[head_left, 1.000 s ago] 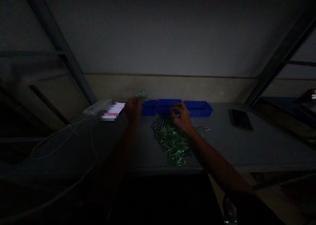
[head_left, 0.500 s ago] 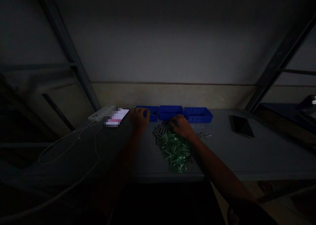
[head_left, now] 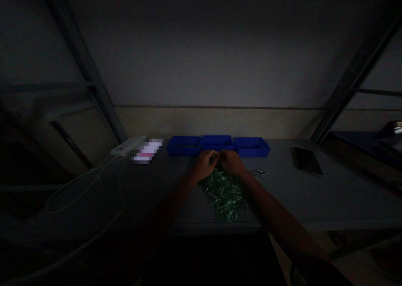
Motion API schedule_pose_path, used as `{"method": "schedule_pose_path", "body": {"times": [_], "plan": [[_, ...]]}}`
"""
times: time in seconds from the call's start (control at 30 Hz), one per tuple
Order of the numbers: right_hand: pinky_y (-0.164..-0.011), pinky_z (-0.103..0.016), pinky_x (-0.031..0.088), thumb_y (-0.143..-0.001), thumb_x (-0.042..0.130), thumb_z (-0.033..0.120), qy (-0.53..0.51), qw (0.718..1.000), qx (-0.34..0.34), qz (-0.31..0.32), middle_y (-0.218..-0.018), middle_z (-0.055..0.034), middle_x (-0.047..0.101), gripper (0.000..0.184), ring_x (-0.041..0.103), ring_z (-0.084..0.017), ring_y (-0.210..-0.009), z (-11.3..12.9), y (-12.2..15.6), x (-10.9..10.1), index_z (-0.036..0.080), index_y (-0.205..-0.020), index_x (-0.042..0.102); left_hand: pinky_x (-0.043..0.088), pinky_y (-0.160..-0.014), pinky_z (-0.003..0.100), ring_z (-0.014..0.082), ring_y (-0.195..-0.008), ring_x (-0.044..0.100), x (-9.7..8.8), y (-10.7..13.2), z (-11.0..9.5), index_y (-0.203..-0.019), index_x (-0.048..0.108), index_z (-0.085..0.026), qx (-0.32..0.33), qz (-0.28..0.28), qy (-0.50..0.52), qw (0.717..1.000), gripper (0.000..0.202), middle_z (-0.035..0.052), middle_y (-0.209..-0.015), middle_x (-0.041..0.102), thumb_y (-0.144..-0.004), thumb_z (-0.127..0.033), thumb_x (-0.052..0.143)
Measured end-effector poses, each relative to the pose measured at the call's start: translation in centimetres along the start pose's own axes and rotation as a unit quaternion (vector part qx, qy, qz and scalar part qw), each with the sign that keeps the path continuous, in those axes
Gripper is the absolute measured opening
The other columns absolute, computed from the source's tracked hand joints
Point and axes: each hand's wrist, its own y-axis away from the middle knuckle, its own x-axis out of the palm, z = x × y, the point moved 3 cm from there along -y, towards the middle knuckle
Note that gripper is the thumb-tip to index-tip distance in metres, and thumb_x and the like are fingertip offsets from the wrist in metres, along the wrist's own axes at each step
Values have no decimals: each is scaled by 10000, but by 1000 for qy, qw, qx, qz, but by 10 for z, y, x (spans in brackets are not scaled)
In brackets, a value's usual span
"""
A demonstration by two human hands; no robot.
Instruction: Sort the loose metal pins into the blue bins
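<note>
My left hand (head_left: 204, 164) and my right hand (head_left: 233, 163) meet in front of the middle blue bin (head_left: 218, 141), fingertips touching or nearly so. Both have their fingers bent into a pinch; whatever is between them is too small and dark to make out. Under and in front of them lies a heap of small clear-green plastic packets (head_left: 224, 191) with short pale or metallic pieces among them. My hands cover the heap's back edge. Right of my right hand, several thin metal pins (head_left: 259, 172) lie loose on the grey table (head_left: 282, 198).
A left blue bin (head_left: 184, 146), with small pieces inside, and a right blue bin (head_left: 252, 147) flank the middle one along the wall. A lit phone (head_left: 147, 151) lies left beside a white power strip (head_left: 127, 147) with a trailing cable (head_left: 122, 189). Another phone (head_left: 307, 161) lies right.
My left hand has moved right, from the left bin to my right hand, uncovering that bin. My right hand has shifted slightly, staying by the heap's back edge.
</note>
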Motion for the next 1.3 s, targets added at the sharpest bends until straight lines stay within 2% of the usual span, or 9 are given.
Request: {"method": "schedule_pose_path", "body": {"times": [0.23,0.47,0.6,0.73,0.93,1.0,1.13,1.2,1.3], "plan": [[-859,-266,401,-794,521,186,6,1000,-7,9,-1079,-128,610,318,575,-199,-975,-7,-2,8,140,-1098,603,432,-891,350,213,-973,559,3,3,19,-872,619,-215,-33,61,-67,995,271,47,-980,616,-662,-70,527],[-836,-276,395,-800,483,158,63,996,-41,56,-973,-126,639,256,572,-209,-931,-9,-7,13,139,-978,666,470,-782,302,176,-803,606,-2,-1,15,-808,610,-199,-40,29,-17,999,216,33,-849,650,-690,-62,491],[-820,-262,387,-820,426,122,38,998,-48,-4,-925,-108,646,255,562,-188,-908,-6,-7,9,141,-911,663,467,-773,288,165,-797,611,-7,-3,10,-812,596,-199,-36,-41,36,998,153,31,-826,651,-737,-114,493],[-741,-248,396,-839,420,141,-16,994,-48,-99,-841,-85,623,230,559,-166,-799,-1,-4,-3,142,-849,650,457,-730,271,164,-764,609,-17,-4,8,-791,598,-192,-85,-122,96,984,72,27,-786,644,-748,-224,550],[-720,-262,399,-832,425,145,-99,977,-85,-166,-811,-72,617,207,559,-171,-773,4,0,-10,161,-814,630,349,-510,227,124,-508,488,-16,-3,12,-618,521,-179,-177,-55,163,969,331,-37,-508,476,-804,-446,462],[-716,-263,403,-831,420,151,-122,969,-94,-195,-803,-74,617,200,563,-172,-769,4,1,-10,160,-812,619,328,-498,222,117,-505,461,-13,-3,13,-609,502,-173,-175,-35,170,969,360,-42,-502,452,-803,-472,453],[-706,-266,409,-841,402,184,-150,950,-83,-263,-781,-69,611,206,562,-171,-755,2,3,-15,167,-816,606,378,-583,224,127,-622,511,-8,-4,12,-699,549,-151,-120,4,201,972,267,-19,-629,544,-752,-413,549],[-710,-271,412,-835,405,196,-153,945,-75,-278,-789,-71,607,207,559,-173,-760,1,4,-18,166,-818,610,398,-614,227,129,-652,529,-8,-5,12,-721,553,-148,-105,-3,221,970,226,-13,-664,564,-728,-372,583],[-720,-285,413,-814,431,230,-147,947,-46,-281,-803,-82,598,208,550,-182,-764,-1,3,-21,162,-808,628,403,-575,217,116,-600,526,-13,-6,13,-695,540,-151,-116,-50,226,966,212,-21,-620,551,-720,-355,595]]}}
